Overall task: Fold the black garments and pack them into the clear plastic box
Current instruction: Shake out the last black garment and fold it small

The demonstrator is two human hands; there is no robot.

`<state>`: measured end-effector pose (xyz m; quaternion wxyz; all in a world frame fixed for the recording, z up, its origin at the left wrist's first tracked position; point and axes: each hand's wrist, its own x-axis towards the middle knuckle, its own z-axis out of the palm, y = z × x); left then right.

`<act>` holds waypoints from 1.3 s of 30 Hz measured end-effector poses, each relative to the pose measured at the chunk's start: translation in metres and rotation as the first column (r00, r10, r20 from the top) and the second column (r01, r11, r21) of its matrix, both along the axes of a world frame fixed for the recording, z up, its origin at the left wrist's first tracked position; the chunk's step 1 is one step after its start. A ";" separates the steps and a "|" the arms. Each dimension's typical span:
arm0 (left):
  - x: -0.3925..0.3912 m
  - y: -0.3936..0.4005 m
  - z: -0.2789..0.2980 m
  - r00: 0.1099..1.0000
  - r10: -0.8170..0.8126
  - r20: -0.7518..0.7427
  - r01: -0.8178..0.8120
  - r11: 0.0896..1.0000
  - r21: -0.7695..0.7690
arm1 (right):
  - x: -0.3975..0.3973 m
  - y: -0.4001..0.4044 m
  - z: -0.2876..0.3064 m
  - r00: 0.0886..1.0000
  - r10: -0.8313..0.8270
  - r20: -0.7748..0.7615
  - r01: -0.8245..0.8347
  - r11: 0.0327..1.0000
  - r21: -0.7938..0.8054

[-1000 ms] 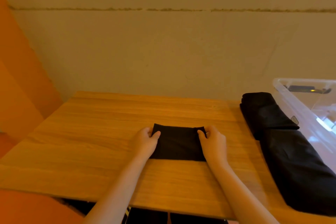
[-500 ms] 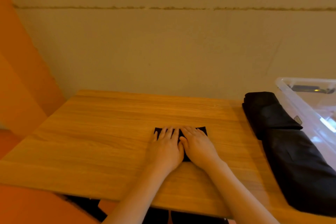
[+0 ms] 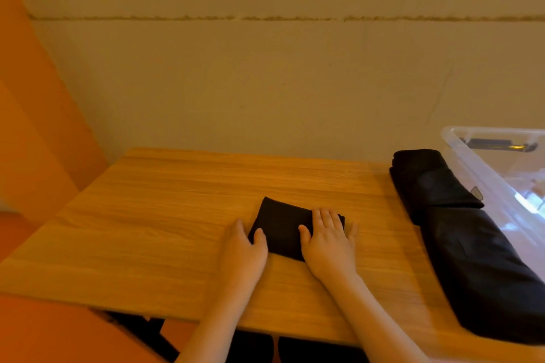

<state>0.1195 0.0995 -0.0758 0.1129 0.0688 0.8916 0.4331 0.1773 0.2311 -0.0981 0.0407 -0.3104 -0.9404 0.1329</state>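
Item 1. Folded black garment (image 3: 283, 227): a small dark rectangle lying flat on the wooden surface (image 3: 165, 215), near the middle, turned slightly so that its far-left corner points away from the person.

Item 2. Left hand (image 3: 243, 247): rests at the near-left edge of the folded black garment, thumb laid on the cloth, fingers relaxed and running along the wood beside it; no curl round the fabric shows.

Item 3. Right hand (image 3: 328, 240): lies flat on the right half of the folded black garment, fingers straight and spread, pressing the cloth down; the little finger reaches past the cloth's right edge onto the wood.

Item 4. Long black garment (image 3: 460, 233): a larger dark piece, folded lengthwise, stretched from far to near along the right side of the surface, well apart from the small piece. Its far end is a thicker folded bundle.

Item 5. Clear plastic box (image 3: 483, 162): stands at the far right, just beside the long black garment, its rim partly out of view. A dark handle-like part shows at its far end.

Item 6. Wall (image 3: 265, 82): plain, pale, behind the surface.
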 end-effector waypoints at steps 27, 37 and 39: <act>0.006 0.043 0.079 0.860 -0.426 0.281 -0.017 0.527 0.850 | 0.034 0.051 0.057 0.806 -0.388 -0.448 -0.422 0.155 -0.893; 0.010 0.033 0.085 0.888 -0.387 0.249 0.014 0.564 0.826 | 0.044 0.041 0.069 0.799 -0.326 -0.506 -0.431 0.277 -0.859; 0.009 0.033 0.080 0.932 -0.333 0.143 0.120 0.656 0.745 | 0.044 0.034 0.076 0.818 -0.284 -0.500 -0.392 0.362 -0.846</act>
